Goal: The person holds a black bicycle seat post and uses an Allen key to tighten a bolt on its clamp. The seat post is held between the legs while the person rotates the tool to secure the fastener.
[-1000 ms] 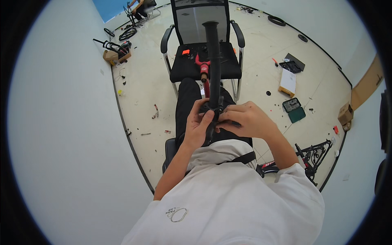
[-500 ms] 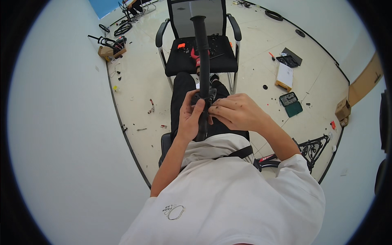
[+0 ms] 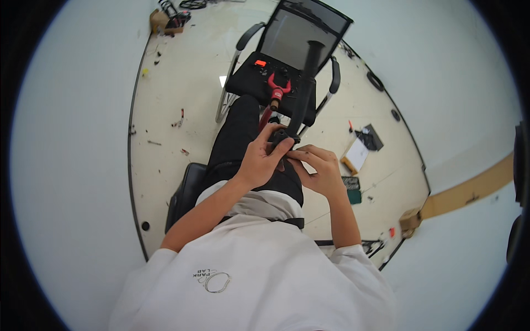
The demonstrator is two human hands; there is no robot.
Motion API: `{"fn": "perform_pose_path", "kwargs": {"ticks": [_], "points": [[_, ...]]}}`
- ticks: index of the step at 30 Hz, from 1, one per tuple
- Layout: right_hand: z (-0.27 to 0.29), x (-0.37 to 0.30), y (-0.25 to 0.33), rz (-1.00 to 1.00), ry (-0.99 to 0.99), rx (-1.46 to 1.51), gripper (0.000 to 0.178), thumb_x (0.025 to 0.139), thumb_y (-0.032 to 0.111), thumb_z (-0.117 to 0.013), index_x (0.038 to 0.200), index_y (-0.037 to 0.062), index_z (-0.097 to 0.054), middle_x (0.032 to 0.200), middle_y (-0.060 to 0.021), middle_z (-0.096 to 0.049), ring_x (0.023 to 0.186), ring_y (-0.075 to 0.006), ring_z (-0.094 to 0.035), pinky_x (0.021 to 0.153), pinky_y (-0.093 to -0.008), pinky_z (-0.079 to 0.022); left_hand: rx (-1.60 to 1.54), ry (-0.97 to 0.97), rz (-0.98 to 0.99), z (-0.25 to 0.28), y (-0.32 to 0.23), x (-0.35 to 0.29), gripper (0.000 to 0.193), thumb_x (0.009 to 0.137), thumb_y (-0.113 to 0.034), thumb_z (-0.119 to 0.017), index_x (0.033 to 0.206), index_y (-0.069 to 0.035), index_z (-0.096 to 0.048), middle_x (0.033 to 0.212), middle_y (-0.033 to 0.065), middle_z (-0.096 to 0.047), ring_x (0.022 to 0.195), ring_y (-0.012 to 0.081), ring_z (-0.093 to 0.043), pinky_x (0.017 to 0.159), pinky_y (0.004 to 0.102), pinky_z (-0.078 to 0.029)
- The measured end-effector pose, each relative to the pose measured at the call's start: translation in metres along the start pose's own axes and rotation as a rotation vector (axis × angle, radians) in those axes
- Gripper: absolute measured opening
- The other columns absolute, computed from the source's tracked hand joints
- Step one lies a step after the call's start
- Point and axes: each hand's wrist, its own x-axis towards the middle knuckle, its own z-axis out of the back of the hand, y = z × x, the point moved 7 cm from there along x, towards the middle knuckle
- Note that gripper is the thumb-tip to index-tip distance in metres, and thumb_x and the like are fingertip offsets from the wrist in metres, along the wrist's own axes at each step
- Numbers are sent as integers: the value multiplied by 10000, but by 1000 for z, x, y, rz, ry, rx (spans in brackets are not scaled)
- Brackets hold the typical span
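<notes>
A black bicycle handlebar [image 3: 301, 105] points away from my lap, its far end over the chair back. My left hand [image 3: 259, 161] is wrapped round the black clamp part [image 3: 281, 136] at the bar's near section, thumb on top. Close against the same part from the right is my right hand [image 3: 317, 167], its fingers bent and pinched together. Whatever lies between those fingertips is hidden. The near end of the bar is mostly covered by my hands.
In front stands a black mesh-backed chair [image 3: 254, 77] carrying a red bicycle fork [image 3: 278, 91], an orange piece [image 3: 260, 63] and small dark parts. On the floor at right are a white-topped box [image 3: 356, 155], a green case [image 3: 353, 196] and a cardboard box [image 3: 409, 219].
The view has turned, so the chair now looks tilted. The handlebar's far end leans further right, uncovering the red fork. Both hands stay at the clamp part.
</notes>
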Motion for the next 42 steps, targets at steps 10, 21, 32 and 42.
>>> {"fn": "perform_pose_path", "kwargs": {"ticks": [10,21,32,42], "points": [[-22,-9,-40,-190,-59,240,127,787,-87,-701,832,-15,-606,885,-138,-663,709,-175,-671,608,-268,-521,54,-69,12,14,-3,3,427,925,-366,-661,1156,-44,-504,720,40,-642,554,56,-589,496,193,-451],[-11,-12,-10,-108,-221,101,182,737,-37,-759,833,-6,-608,801,-113,-688,692,-207,-691,629,-279,-532,127,-79,-33,4,-10,-4,425,920,-323,-677,1193,-32,-530,706,28,-636,544,33,-554,477,192,-428],[-9,-9,8,-71,-294,-27,183,734,-87,-732,901,-17,-704,827,-127,-701,713,-226,-695,632,-280,-538,139,-128,-89,7,-14,-7,444,937,-306,-658,1252,-29,-513,689,28,-632,538,37,-534,486,205,-406],[-11,-5,8,1,-304,-55,149,740,-65,-717,865,-1,-668,799,-109,-669,652,-232,-663,556,-288,-517,147,-118,-102,4,-16,-3,454,946,-299,-647,1268,-22,-487,662,33,-620,525,42,-546,471,206,-410]]}}
